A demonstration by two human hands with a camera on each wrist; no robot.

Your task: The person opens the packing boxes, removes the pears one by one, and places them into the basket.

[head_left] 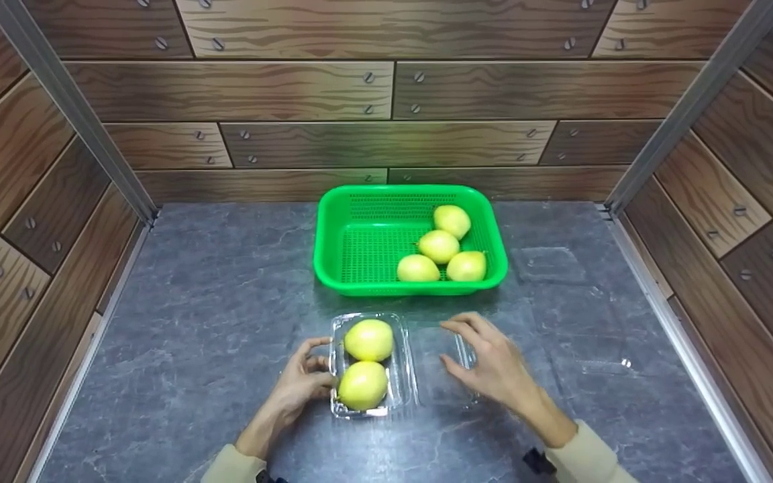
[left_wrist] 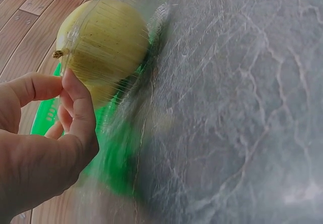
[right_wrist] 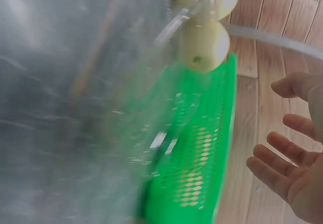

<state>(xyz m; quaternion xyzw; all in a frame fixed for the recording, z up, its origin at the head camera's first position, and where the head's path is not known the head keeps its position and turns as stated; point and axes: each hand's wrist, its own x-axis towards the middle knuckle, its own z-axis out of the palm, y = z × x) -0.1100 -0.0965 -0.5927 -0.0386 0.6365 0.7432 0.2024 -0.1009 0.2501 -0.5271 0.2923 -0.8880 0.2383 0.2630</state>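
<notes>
A clear plastic clamshell box (head_left: 400, 376) stands on the table with two yellow pears in it, a far pear (head_left: 369, 340) and a near pear (head_left: 362, 386). At the box's left side, my left hand (head_left: 304, 379) pinches the rim between thumb and fingertip; the left wrist view shows this pinch beside a pear's stem (left_wrist: 58, 54). The clear lid (head_left: 437, 369) lies folded out to the right of the box. My right hand (head_left: 494, 359) is over the lid's right edge, fingers spread and holding nothing, as the right wrist view also shows.
Behind the box stands a green perforated basket (head_left: 329, 241) with several yellow pears at its right side. More clear plastic pieces (head_left: 604, 365) lie on the grey marbled table (head_left: 192, 322) at the right. Wood-patterned walls (head_left: 306, 90) enclose the back and sides.
</notes>
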